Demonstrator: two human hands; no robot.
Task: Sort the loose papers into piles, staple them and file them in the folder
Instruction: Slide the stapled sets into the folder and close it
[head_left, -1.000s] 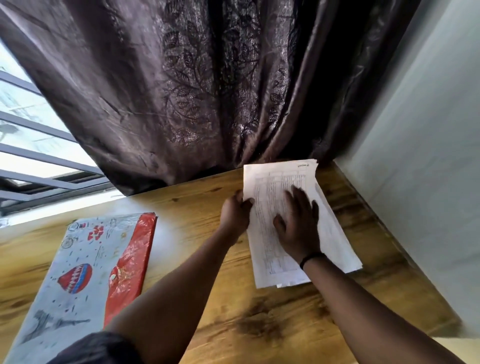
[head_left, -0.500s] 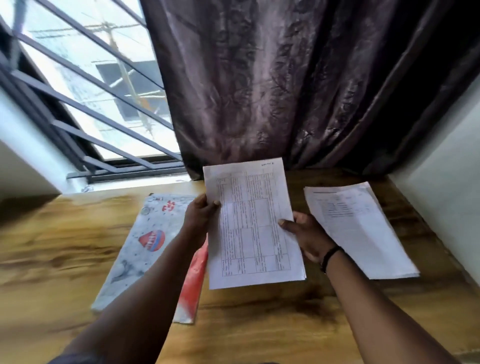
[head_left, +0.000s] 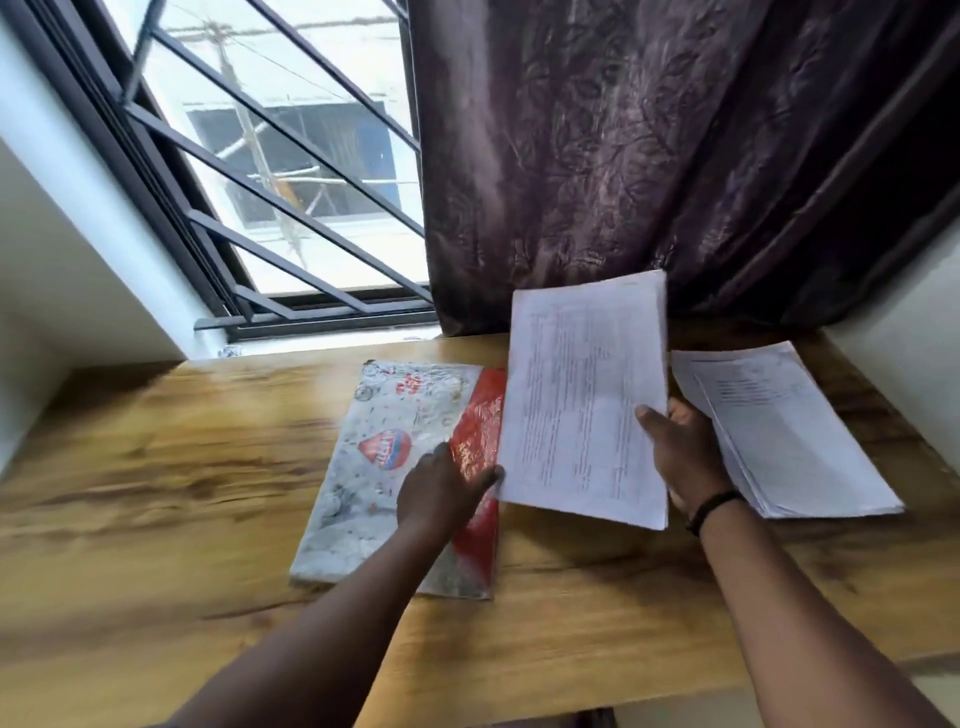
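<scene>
Hands at work over a wooden desk (head_left: 156, 493) by a barred window (head_left: 291, 171) and one dark curtain (head_left: 649, 145): two hands, two lots of paper, one folder. Right hand (head_left: 685, 457) grasps a printed sheet (head_left: 582, 400), thumb on its face near the lower right edge, fingers behind; the sheet is lifted off the desk and tilted, its left edge over the folder's red strip. Whether it is one sheet or several cannot be told. Left hand (head_left: 441, 488) lies on the folder (head_left: 395, 467), fingers straight and relaxed, thumb reaching to the sheet's lower left corner. One stack of papers (head_left: 789, 431) lies flat on the desk just right of the right hand. One black band (head_left: 714, 506) circles the right wrist.
</scene>
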